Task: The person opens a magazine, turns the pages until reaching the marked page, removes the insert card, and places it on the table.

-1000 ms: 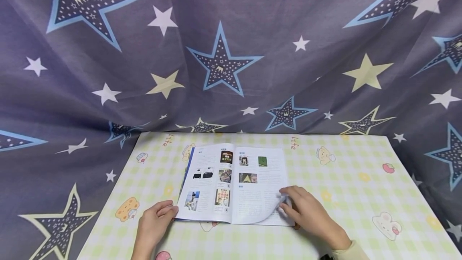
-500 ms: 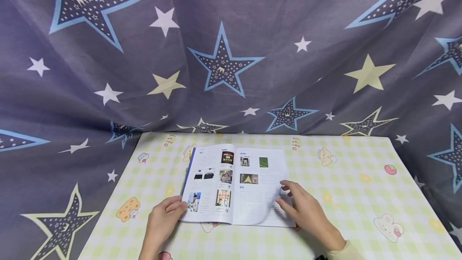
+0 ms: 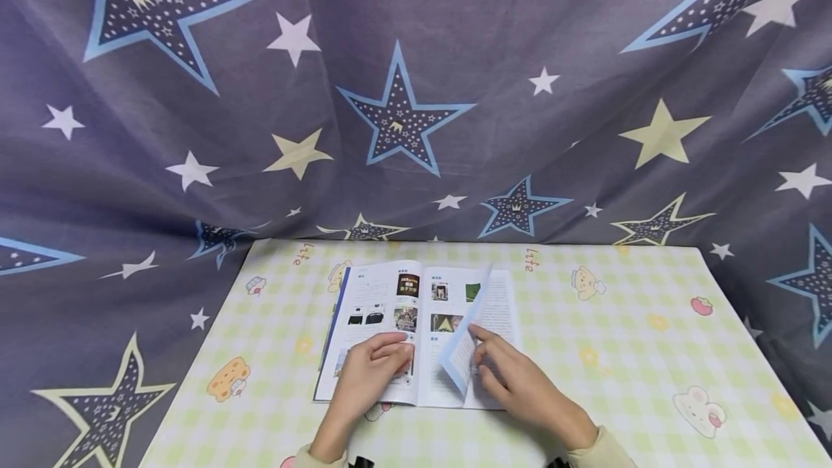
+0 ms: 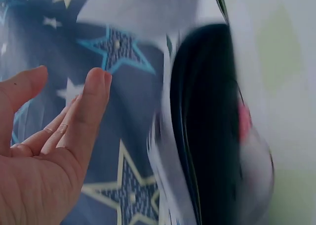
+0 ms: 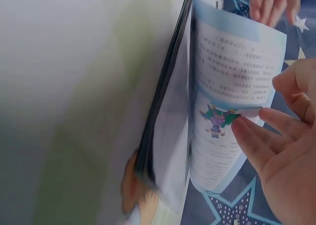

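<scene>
An open magazine [image 3: 367,287] with printed text and photos lies on the table. My right hand [image 3: 520,385] touches a half-raised page [image 3: 463,352] standing up over the right side. In the right wrist view, fingertips [image 5: 238,125] press against this page [image 5: 229,69], which bends around a small colored drawing; the thumb is apart from it. My left hand [image 3: 373,374] hovers over the left page and covers its lower pictures. Its fingers [image 4: 96,94] hold nothing in the left wrist view, where the thumb stands apart, beside the magazine's dark near edge [image 4: 210,131].
A checked tablecloth [image 3: 624,352] with cartoon animals, flowers and strawberries covers the table. Behind it hangs a purple-grey curtain [image 3: 481,35] patterned with stars. Pale sleeves [image 3: 601,450] show at the wrists.
My right hand has moved left, lifting the page from a slight curl to standing upright. My left hand has left the magazine's lower left corner and moved right over the left page.
</scene>
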### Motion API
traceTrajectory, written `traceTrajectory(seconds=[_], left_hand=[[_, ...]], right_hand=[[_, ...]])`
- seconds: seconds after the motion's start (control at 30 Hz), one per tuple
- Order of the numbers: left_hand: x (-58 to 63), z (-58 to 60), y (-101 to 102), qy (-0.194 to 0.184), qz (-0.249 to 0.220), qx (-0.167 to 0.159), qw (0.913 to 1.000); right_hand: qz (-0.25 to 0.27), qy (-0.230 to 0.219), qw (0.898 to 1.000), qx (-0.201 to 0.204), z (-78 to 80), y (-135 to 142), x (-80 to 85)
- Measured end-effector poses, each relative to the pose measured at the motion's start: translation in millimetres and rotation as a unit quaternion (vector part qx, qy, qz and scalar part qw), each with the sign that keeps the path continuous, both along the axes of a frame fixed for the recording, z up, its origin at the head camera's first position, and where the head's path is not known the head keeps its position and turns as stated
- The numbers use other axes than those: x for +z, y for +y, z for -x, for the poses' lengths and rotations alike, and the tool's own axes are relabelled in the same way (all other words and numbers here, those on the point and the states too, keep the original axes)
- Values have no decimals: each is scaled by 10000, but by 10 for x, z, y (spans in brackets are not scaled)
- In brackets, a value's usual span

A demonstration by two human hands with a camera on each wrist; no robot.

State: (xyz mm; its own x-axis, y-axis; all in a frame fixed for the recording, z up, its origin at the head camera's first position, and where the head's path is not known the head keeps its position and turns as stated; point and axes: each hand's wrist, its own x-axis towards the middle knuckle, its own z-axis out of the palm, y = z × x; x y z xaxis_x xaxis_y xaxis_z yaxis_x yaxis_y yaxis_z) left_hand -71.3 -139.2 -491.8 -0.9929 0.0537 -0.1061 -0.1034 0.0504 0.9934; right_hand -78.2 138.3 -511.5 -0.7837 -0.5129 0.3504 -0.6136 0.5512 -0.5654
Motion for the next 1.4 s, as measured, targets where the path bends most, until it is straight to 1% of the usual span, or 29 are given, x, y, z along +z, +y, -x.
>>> traceTrajectory(seconds=[0.1, 0.2, 0.3, 0.4, 0.5, 0.6, 0.67, 0.77, 0.87, 0.97, 1.03, 1.1, 1.17, 1.23, 1.4], left_hand=[[-1, 4, 128, -34, -214, -346, 9992], [-20, 1, 225, -127, -477, -544, 9973], [-48, -2, 286, -162, -450, -579, 9972], [-71, 1, 303, -139, -251, -533, 9982], [-80, 4, 272, -86, -41, -435, 9990], [-79, 11, 195, -46, 107, -291, 9995], [-82, 13, 118, -60, 218, -127, 9997], [-76, 2, -29, -134, 330, 198, 9992], [-61, -23, -198, -226, 508, 601, 9966], [-59, -57, -385, -332, 821, 1018, 9909], [-70, -89, -510, -458, 1077, 1267, 9850], [-82, -126, -630, -586, 1345, 1476, 9781], [-89, -165, -735, -677, 1555, 1613, 9722], [-91, -199, -824, -761, 1666, 1711, 9681], [-93, -252, -957, -946, 1679, 1826, 9641]], right_hand=[[-76, -38, 9999, 74, -9, -58, 9], [-134, -88, 9998, 112, -16, -97, 21], [-162, -119, 9996, 184, -19, -125, 28], [-191, -155, 9993, 275, -21, -142, 28], [-232, -147, 9991, 323, -25, -141, 27], [-305, -142, 9991, 270, -27, -113, 30], [-388, -148, 9989, 231, -28, -83, 30], [-630, -207, 9976, 217, -31, -23, 20], [-1054, -326, 9936, 233, -34, 56, -4], [-1529, -592, 9860, 312, -40, 142, -38], [-1785, -783, 9801, 371, -47, 189, -56], [-1926, -927, 9760, 409, -51, 221, -66], [-1995, -979, 9741, 422, -55, 243, -67], [-1984, -970, 9744, 419, -55, 256, -62], [-1940, -949, 9753, 456, -57, 284, -34]])
